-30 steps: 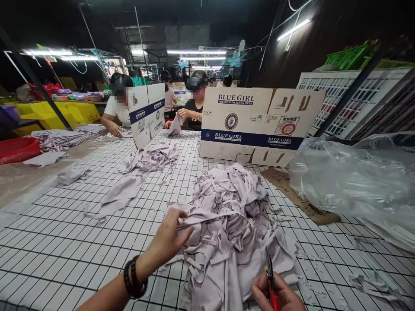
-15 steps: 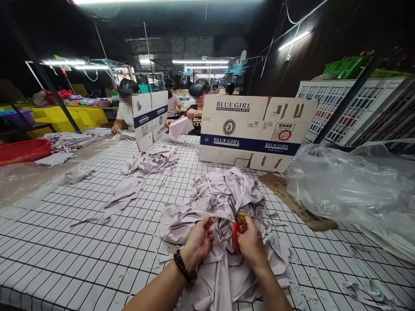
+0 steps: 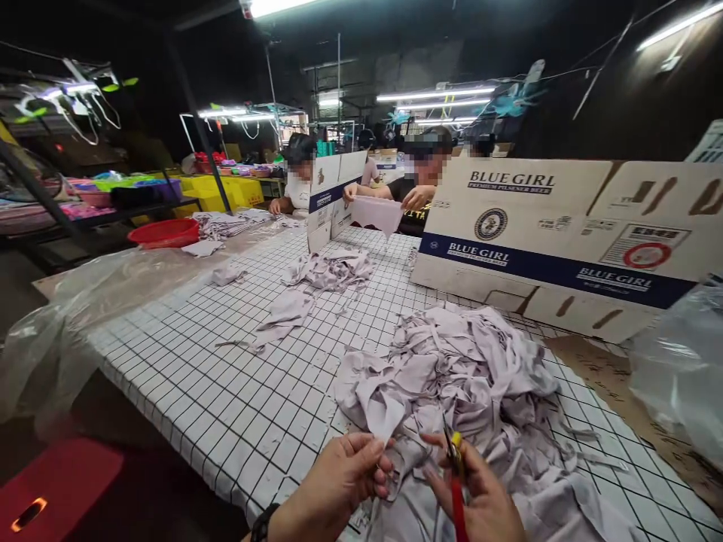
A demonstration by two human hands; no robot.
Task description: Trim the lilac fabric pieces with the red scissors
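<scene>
While the left hand (image 3: 347, 478) pinches pale cloth (image 3: 384, 406), right hand (image 3: 486, 493) gripping red-handled scissors (image 3: 458, 500) alongside

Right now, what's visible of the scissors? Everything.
The scissors have slim, dark, metallic-looking blades, a red handle and a yellow part near the blades' base. The right hand holds them, tips pointing away from the person, in front of the crumpled fabric pile. Fingers partly cover them; blade opening and contact with the fabric are unclear.
</scene>
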